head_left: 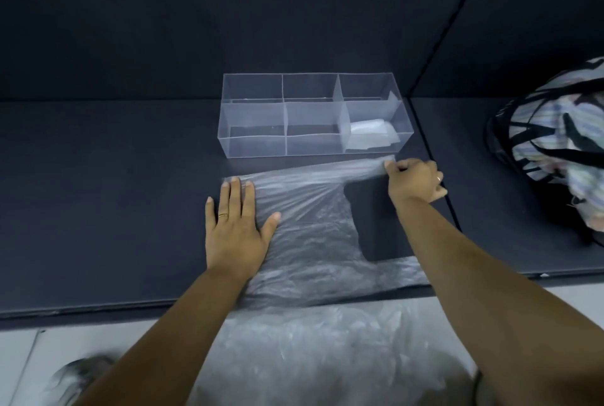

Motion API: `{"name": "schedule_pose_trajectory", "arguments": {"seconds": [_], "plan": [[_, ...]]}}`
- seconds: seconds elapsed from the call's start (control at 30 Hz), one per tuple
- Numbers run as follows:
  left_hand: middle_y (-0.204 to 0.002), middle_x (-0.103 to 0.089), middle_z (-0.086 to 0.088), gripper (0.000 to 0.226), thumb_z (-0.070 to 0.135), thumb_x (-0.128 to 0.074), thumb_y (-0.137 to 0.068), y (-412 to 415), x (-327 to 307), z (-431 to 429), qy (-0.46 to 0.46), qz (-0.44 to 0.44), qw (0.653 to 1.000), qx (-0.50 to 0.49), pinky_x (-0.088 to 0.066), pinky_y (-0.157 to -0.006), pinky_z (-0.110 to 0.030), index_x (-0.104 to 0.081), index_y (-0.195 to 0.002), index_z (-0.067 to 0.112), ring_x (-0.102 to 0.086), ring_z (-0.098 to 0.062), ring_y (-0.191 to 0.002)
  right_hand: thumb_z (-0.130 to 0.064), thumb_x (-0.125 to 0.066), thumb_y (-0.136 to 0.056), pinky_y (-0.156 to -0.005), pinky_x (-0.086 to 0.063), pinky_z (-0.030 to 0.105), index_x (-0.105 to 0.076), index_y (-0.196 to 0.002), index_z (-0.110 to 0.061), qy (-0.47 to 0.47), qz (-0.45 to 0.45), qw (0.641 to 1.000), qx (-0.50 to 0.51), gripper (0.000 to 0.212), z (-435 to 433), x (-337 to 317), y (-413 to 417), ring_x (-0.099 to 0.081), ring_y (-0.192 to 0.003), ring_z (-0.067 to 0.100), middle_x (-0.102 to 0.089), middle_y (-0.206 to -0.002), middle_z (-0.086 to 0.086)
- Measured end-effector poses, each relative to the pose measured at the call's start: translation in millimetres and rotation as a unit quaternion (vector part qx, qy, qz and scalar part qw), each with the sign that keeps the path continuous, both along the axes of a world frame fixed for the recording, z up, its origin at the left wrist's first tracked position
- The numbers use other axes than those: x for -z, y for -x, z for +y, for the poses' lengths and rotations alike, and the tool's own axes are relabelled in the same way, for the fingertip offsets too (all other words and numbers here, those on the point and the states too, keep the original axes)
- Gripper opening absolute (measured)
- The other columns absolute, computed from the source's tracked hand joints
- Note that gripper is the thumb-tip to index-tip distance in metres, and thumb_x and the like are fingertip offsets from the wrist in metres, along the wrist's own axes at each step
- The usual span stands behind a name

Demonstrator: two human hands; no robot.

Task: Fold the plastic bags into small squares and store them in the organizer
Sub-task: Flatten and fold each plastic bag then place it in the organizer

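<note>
Looking down from head height, we see a dark counter (pixel 114 193) with a clear plastic bag (pixel 310 229) spread across it. Our left hand (pixel 235 226) lies flat on the bag's left side. Its fingers are straight and hold nothing, and it seems to be pinning the slippery film so that it cannot slide. Our right hand (pixel 415 181) is curled around the bag's far handle strip, pinching it and drawing it out to the right, probably to stretch out wrinkles before the first fold.

The bag's near side runs over the counter's front edge, where more crumpled plastic (pixel 310 356) shows below. We cannot tell if that is the same bag or another.

Just behind the bag stands the transparent organizer (pixel 255 144), split into six compartments. Its front right compartment holds a folded white bag (pixel 369 134). At far right, well apart from both hands, sits a dark mesh basket (pixel 555 144) stuffed with pale striped material.

We judge that this bag is at the smoothing stage, with no fold made yet.
</note>
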State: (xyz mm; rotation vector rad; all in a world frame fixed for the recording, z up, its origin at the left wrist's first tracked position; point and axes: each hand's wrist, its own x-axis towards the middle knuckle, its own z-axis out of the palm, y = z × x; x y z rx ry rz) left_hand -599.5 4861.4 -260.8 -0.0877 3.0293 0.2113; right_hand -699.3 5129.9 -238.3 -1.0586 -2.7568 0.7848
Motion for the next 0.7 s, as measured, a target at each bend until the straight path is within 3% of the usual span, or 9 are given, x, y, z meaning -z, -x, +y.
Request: {"name": "schedule_pose_trajectory", "arguments": {"seconds": [0.13,0.2,0.27,0.33,0.43,0.5,0.57,0.7], "plan": [[-0.16,0.014,-0.008,0.086,0.067,0.006,-0.083,0.8,-10.8,3.0,-0.019,-0.014,0.999,-0.025,0.016,-0.116,-0.043,0.006,-0.152,0.017,0.018,-0.021,-0.146,-0.031,-0.061,-0.09,-0.101,-0.026,0.043,-0.057,-0.117,-0.013,-0.026,0.03,0.999,0.012,0.032,-9.2,-14.5,-16.3,-0.038,-0.122,0.032,-0.045,-0.129,0.013],[-0.16,0.009,-0.008,0.076,0.058,-0.001,-0.092,-7.6,-18.1,7.9,-0.081,0.029,0.996,-0.028,0.016,-0.117,-0.04,-0.004,-0.153,0.012,0.015,-0.02,-0.146,-0.02,-0.058,-0.09,-0.101,-0.03,0.042,-0.049,-0.127,-0.008,-0.057,0.086,0.992,-0.078,0.04,-33.0,-26.8,-39.7,-0.04,-0.122,0.034,-0.043,-0.132,0.016],[-0.16,-0.008,-0.011,0.063,0.044,-0.009,-0.102,-29.0,-22.9,17.6,-0.13,0.088,0.988,-0.006,0.007,-0.119,-0.039,-0.02,-0.15,0.005,0.001,-0.022,-0.147,-0.013,-0.053,-0.093,-0.106,-0.033,0.037,-0.046,-0.133,-0.004,-0.007,0.15,0.96,-0.236,0.042,-73.4,-29.6,-84.0,-0.043,-0.125,0.032,-0.046,-0.135,0.016],[-0.156,-0.02,-0.017,0.062,0.033,-0.011,-0.097,-56.4,-21.1,26.1,-0.117,0.083,0.99,0.02,-0.006,-0.119,-0.042,-0.029,-0.146,-0.002,-0.013,-0.029,-0.145,-0.017,-0.041,-0.099,-0.119,-0.018,0.033,-0.036,-0.145,-0.01,0.058,0.104,0.919,-0.377,0.047,-117.4,-23.3,-139.0,-0.028,-0.141,0.022,-0.035,-0.151,0.008],[-0.159,0.002,-0.015,0.069,0.034,0.003,-0.089,-85.0,-6.7,21.1,-0.02,0.017,0.998,0.049,0.001,-0.119,-0.044,-0.004,-0.15,0.002,0.005,-0.029,-0.146,-0.041,-0.014,-0.101,-0.118,0.013,0.032,-0.01,-0.153,-0.019,-0.028,-0.01,0.876,-0.482,0.057,-139.6,0.7,-179.3,0.005,-0.148,0.013,-0.004,-0.162,-0.001],[-0.158,-0.005,-0.014,0.071,0.043,-0.002,-0.091,-84.9,-6.1,13.9,-0.02,0.016,0.999,0.042,-0.006,-0.119,-0.045,-0.009,-0.149,0.003,-0.004,-0.027,-0.147,-0.058,-0.002,-0.095,-0.117,0.017,0.037,0.002,-0.153,-0.022,-0.108,-0.037,0.871,-0.477,0.069,-116.9,9.9,-172.7,0.016,-0.146,0.014,0.012,-0.159,-0.004],[-0.157,-0.015,-0.013,0.073,0.05,-0.009,-0.093,-82.0,-10.4,13.3,-0.021,0.002,0.998,0.052,-0.012,-0.118,-0.045,-0.018,-0.149,0.003,-0.015,-0.026,-0.145,-0.062,0.003,-0.09,-0.117,0.015,0.039,0.008,-0.151,-0.024,-0.157,-0.041,0.883,-0.44,0.072,-77.1,14.7,-162.2,0.016,-0.146,0.017,0.016,-0.158,-0.003],[-0.159,0.01,-0.007,0.08,0.06,0.016,-0.086,-80.7,-4.5,9.7,0.009,-0.018,0.998,0.057,0.011,-0.117,-0.039,0.011,-0.148,0.01,0.014,-0.02,-0.145,-0.054,-0.007,-0.097,-0.119,0.005,0.043,-0.003,-0.153,-0.021,-0.2,-0.074,0.918,-0.334,0.065,15.1,16.9,-151.0,0.002,-0.149,0.021,0.0,-0.162,0.004]]}}
